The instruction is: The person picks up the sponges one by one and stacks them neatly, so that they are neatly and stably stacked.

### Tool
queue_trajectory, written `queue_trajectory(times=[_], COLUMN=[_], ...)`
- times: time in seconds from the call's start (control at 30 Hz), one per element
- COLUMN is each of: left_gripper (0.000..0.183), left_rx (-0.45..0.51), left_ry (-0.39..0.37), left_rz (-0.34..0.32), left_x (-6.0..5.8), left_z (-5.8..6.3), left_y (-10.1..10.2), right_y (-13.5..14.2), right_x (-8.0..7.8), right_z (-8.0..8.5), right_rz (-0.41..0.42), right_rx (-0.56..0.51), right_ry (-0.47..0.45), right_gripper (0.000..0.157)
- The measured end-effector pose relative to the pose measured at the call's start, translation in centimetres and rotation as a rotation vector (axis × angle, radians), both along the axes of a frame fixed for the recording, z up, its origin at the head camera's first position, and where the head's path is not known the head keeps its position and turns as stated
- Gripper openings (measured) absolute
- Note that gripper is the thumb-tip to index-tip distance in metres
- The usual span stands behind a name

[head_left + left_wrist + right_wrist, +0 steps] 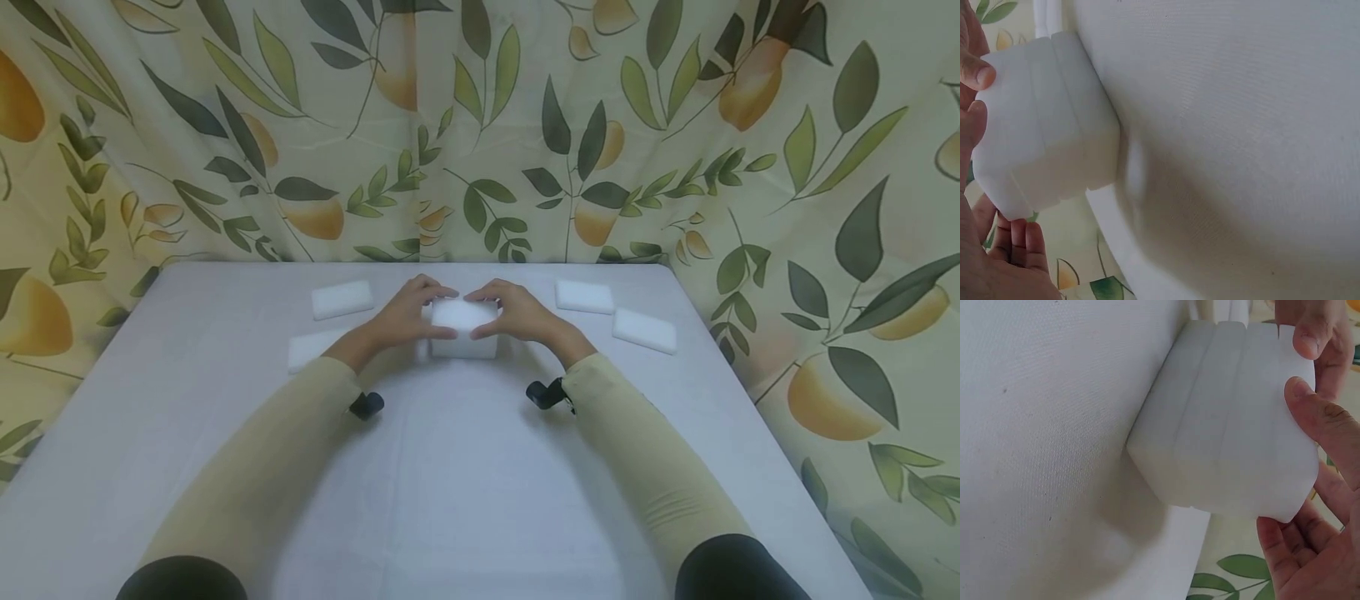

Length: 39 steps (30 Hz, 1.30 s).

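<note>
In the head view a stack of white sponge blocks (463, 343) stands on the table between both hands. My left hand (405, 315) grips the top sponge from the left, thumb on the near face and fingers on the far side. From the right, my right hand (527, 315) holds the same top sponge in the same way. The two thumbs lie close together on its near face. In the left wrist view the stacked sponges (1054, 119) show seams between layers. Several layers of sponge (1222, 419) line up closely in the right wrist view.
Two loose white sponges lie to the right, one farther back (584, 297) and one nearer (645, 331). On the left are another sponge (342, 300) and a partly covered one (311, 348) beside the left forearm. A leaf-patterned curtain (525, 167) hangs behind the white-covered table (465, 467).
</note>
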State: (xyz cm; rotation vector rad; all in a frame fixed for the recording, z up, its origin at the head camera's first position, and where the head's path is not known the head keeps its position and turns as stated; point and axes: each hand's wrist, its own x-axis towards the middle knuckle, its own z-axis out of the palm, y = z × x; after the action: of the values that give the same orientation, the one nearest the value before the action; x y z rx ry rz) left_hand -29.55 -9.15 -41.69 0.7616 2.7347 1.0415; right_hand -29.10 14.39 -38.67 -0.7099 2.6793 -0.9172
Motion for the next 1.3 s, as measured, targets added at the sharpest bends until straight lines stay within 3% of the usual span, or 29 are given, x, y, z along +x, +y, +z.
queue_trajectory(times=[0.27, 0.73, 1.0, 1.3], left_gripper=[0.068, 0.065, 0.064, 0.063], left_rx=[-0.03, 0.058, 0.074, 0.08], left_ry=[0.012, 0.006, -0.023, -0.017], left_rz=[-0.019, -0.016, -0.01, -0.027], left_x=[-0.2, -0.2, -0.2, -0.3], left_z=[0.3, -0.3, -0.4, -0.7], left_y=[-0.1, -0.1, -0.1, -0.2], right_y=[0.0, 1.2, 3.3, 6.9], right_x=[-0.2, -0.2, 0.1, 0.4], right_z=[0.0, 0.6, 1.1, 1.8], right_rz=[0.007, -0.005, -0.036, -0.126], right_rx=[0.004, 0.035, 0.046, 0.069], right_ry=[0.005, -0.034, -0.045, -0.05], right_gripper=[0.065, 0.067, 0.065, 0.064])
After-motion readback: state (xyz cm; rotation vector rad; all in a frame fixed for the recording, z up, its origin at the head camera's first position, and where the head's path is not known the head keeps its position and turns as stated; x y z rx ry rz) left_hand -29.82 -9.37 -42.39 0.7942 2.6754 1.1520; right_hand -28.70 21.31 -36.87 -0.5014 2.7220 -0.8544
